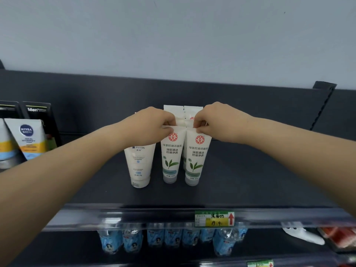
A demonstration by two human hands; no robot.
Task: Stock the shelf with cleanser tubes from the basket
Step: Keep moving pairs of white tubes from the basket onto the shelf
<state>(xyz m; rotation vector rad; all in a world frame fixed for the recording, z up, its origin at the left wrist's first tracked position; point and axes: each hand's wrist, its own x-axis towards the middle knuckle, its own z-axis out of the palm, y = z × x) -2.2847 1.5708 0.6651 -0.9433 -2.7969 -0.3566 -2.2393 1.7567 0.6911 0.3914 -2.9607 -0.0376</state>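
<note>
Dark shelf (260,180) holds two cleanser tubes near its middle, upright, caps probably resting on it. Left hand (152,126) pinches the left tube (171,157) by its top crimp, right hand (217,122) the right tube (195,160); each tube stands directly below its hand.

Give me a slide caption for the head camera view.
Left hand and right hand pinch the tops of two cleanser tubes standing cap-down on a dark shelf.

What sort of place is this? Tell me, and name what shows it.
Most likely a shop, at a personal-care shelf: a price tag clipped to its front edge, cleanser tubes standing in front-facing rows, and bottles lined up on the level below.
</note>
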